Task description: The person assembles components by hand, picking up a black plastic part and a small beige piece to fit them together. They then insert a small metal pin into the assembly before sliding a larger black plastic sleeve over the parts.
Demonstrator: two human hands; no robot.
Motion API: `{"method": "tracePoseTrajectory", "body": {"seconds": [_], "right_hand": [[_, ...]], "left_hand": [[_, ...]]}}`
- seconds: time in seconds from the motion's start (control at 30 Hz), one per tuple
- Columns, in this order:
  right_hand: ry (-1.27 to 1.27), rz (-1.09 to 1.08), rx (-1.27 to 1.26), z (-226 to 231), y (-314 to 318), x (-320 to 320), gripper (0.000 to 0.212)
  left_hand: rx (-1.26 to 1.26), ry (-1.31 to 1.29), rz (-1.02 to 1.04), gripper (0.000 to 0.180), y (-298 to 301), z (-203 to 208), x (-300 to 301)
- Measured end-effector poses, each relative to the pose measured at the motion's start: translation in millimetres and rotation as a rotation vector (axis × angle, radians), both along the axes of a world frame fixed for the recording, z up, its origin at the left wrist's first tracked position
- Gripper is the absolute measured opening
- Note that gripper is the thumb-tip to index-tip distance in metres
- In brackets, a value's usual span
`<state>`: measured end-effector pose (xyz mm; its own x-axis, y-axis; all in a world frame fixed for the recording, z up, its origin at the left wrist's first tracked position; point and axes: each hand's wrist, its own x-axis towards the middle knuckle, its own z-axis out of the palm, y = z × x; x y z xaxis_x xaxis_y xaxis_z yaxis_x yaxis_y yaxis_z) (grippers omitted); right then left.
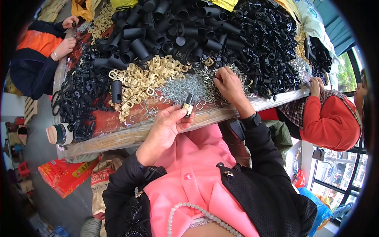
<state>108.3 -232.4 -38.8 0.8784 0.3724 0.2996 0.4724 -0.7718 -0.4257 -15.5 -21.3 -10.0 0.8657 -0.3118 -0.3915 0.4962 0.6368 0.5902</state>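
Between the thumb and fingers of my left hand (169, 123) is a small part (188, 106), black at its upper end with a cream plastic piece around it, held upright near the table's front edge. My right hand (230, 87) reaches down to the right side of a heap of small silvery metal pieces (179, 90). Its fingers are pinched together, and whatever lies between them is hidden. U-shaped metal clips (200, 103) are scattered between my hands. Left of the metal heap lies a pile of cream plastic rings (138, 77).
Black tubular parts (189, 31) cover the far middle of the table, with smaller black pieces (272, 43) to the right and more at left. The wooden table edge (106, 141) runs before me. One person (37, 55) works at left, another (327, 116) at right.
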Motion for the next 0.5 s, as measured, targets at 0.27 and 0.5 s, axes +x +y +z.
{"method": "tracePoseTrajectory", "body": {"seconds": [0.27, 0.5], "right_hand": [[0.543, 0.061, 0.843, 13.8, -6.2, -27.6, 0.009], [0.786, 0.212, 1.004, 35.7, 0.4, -52.7, 0.013]], "left_hand": [[0.014, -0.041, 0.028, 0.023, -0.5, 7.7, -11.1], [0.014, -0.04, 0.048, 0.022, -3.6, 11.9, -13.7]]}}
